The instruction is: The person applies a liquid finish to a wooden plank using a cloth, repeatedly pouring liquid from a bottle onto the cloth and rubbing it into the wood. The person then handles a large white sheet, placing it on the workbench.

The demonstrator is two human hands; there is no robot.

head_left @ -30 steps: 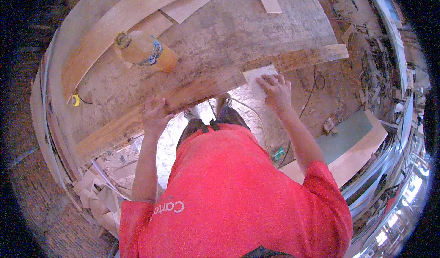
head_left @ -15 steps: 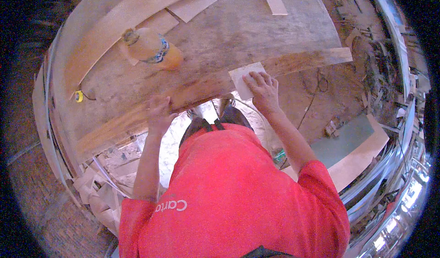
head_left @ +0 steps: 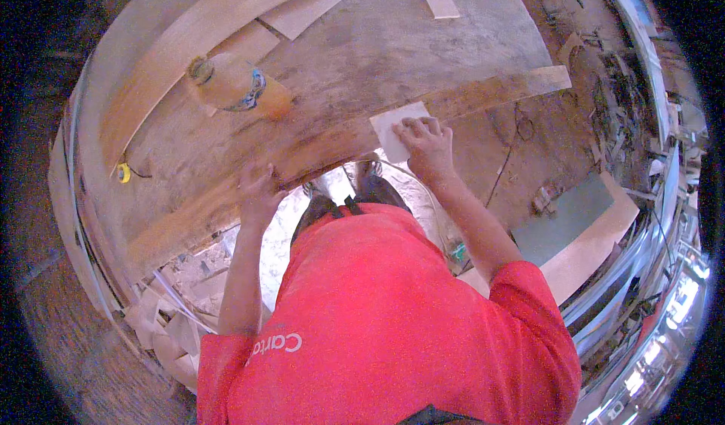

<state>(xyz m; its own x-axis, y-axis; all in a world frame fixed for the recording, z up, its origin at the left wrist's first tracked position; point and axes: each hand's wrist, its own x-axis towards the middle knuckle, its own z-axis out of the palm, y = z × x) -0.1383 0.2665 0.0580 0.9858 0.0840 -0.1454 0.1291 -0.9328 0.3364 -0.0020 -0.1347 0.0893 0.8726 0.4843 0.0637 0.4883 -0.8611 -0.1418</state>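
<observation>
Right hand (head_left: 427,147), shifted left, seemingly atop sandpaper sheet (head_left: 394,126).

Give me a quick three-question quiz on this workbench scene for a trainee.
1. True or false: the right hand presses a pale sheet of sandpaper on the long wooden plank.
2. What does the left hand rest on? A) the plank B) the orange bottle C) the yellow tape measure
3. Fill in: the orange bottle lies on its ____.

Key: 1 true; 2 A; 3 side.
</observation>
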